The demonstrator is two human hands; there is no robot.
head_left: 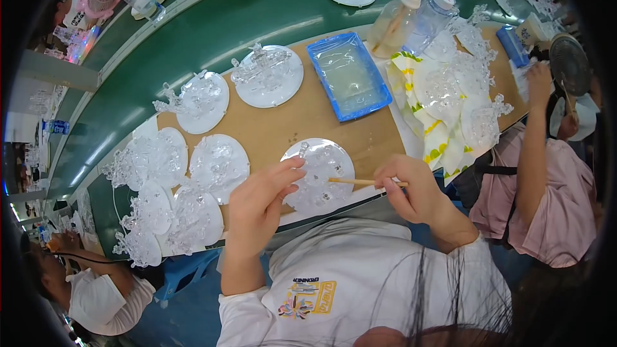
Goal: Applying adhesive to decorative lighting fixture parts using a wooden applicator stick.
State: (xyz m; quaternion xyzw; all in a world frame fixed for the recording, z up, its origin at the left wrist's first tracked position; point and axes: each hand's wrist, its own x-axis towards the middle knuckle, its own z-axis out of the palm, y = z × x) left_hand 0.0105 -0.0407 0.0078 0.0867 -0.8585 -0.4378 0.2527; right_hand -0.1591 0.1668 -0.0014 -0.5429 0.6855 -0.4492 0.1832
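A white round disc lies in front of me on brown paper, with clear plastic pieces clustered on it. My right hand pinches a thin wooden stick, whose darker tip points left over those pieces. Whether that tip has bristles is too small to tell. At the disc's left edge, my left hand has its fingers bent and drawn together beside the clear pieces. What sits between those fingertips, if anything, I cannot make out.
Several similar discs with clear pieces crowd the left. A blue tray of pale liquid stands beyond my disc. Farther right are two bottles and a yellow-patterned cloth under more clear parts. People sit on both sides; one holds a dark round fan.
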